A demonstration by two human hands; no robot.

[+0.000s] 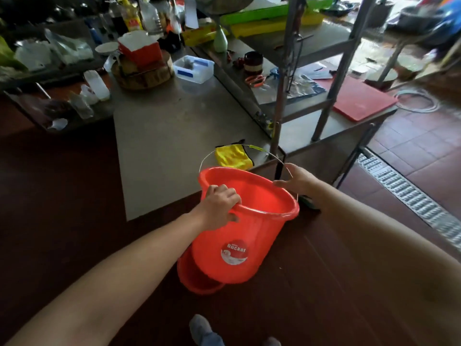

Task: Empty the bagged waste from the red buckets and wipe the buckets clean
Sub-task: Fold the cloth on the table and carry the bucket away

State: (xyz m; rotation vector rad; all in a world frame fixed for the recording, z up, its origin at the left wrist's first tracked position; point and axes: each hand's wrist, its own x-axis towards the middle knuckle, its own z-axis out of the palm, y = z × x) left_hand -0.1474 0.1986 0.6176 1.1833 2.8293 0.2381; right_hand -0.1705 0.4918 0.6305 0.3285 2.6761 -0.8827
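A person is holding a tilted red bucket (239, 240) just off the near edge of a steel table (174, 126). The left hand (219, 208) is gripping its near rim, and the right hand (298, 179) is clasping the far rim by the wire handle. A second red bucket (197, 283) is showing beneath its base. A yellow cloth (232, 157) is lying at the table's near right corner.

Daylight pours in from the upper right, bleaching the far corner and laying a pale sheen on the grey stainless-steel worktable (174, 126) and the reddish tiled floor (411, 151), while the left side sinks into murky shadow. The wide lens bows the upright grey metal shelf posts (282, 96). Everything is soft, the bottles at the back (139, 18) are blurred, and the bright red plastic bucket (249, 236) glows oversaturated.
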